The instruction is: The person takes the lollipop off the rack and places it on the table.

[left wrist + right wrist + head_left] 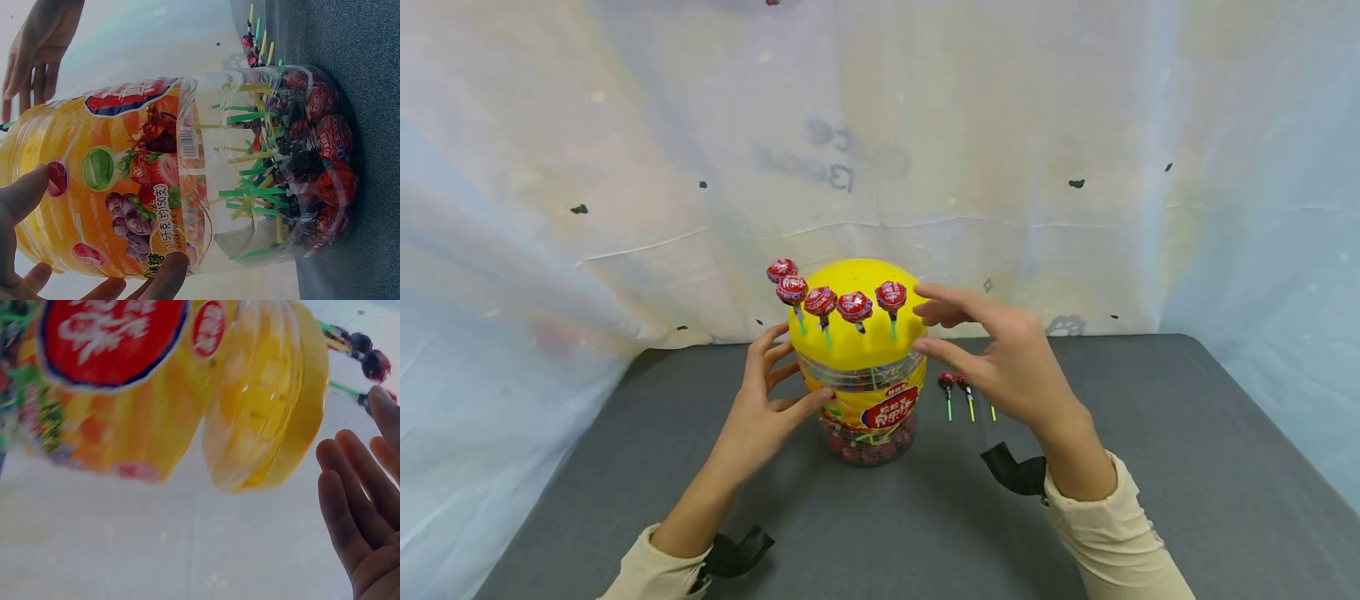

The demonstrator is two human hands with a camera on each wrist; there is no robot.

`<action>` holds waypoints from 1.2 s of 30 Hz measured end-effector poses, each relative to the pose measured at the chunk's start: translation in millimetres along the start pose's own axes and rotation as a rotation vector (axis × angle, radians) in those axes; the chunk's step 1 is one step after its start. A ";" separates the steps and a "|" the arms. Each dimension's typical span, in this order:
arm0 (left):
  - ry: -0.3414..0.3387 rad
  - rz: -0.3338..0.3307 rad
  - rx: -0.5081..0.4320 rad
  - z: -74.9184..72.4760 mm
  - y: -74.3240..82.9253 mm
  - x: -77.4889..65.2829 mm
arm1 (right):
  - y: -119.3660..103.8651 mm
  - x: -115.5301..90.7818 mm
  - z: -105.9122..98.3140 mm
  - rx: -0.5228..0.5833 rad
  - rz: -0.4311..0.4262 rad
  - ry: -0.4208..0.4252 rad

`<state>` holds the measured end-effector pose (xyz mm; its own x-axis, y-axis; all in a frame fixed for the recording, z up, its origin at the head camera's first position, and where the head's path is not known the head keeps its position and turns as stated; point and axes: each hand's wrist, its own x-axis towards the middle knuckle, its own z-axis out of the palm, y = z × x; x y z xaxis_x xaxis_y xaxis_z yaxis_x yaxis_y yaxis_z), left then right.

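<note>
From eight o'clock my left grip (769,418) holds the jar (871,396), likely weighty and slick, best steadied around its sides, my right grip (1003,354) wide and empty at three

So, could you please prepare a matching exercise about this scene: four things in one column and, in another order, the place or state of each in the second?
Things:
1. Left hand
2. Right hand
3. Lid
4. Loose lollipops

Places or states:
A. Lying on the table
B. Yellow, on top of the jar
C. Holding the jar's left side
D. Raised at the lid's right side

Pairs: 1-C, 2-D, 3-B, 4-A
</note>
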<state>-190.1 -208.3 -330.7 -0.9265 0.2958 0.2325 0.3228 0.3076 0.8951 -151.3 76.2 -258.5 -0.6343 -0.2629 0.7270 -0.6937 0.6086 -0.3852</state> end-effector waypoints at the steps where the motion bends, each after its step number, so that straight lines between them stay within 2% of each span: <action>1: -0.001 0.000 0.002 0.2 -0.5 0.3 | -2.5 3.4 1.9 0.006 -0.001 0.003; 8: 0.002 -0.003 0.006 0.0 -1.0 0.8 | -12.2 17.6 16.3 0.076 -0.070 0.051; 16: 0.005 0.003 0.007 -1.1 1.2 -0.9 | -14.2 18.7 27.3 0.065 -0.093 0.098; 29: -0.002 0.007 0.005 0.0 0.2 -1.5 | -13.9 17.8 27.9 0.062 -0.090 0.148; 36: -0.002 -0.009 0.005 -1.3 -1.7 -3.6 | -16.3 21.5 19.6 0.150 -0.116 0.216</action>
<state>-187.6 -211.0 -332.6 -0.9289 0.2949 0.2239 0.3156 0.3146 0.8952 -160.3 46.0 -247.7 -0.4720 -0.1492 0.8689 -0.8100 0.4625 -0.3606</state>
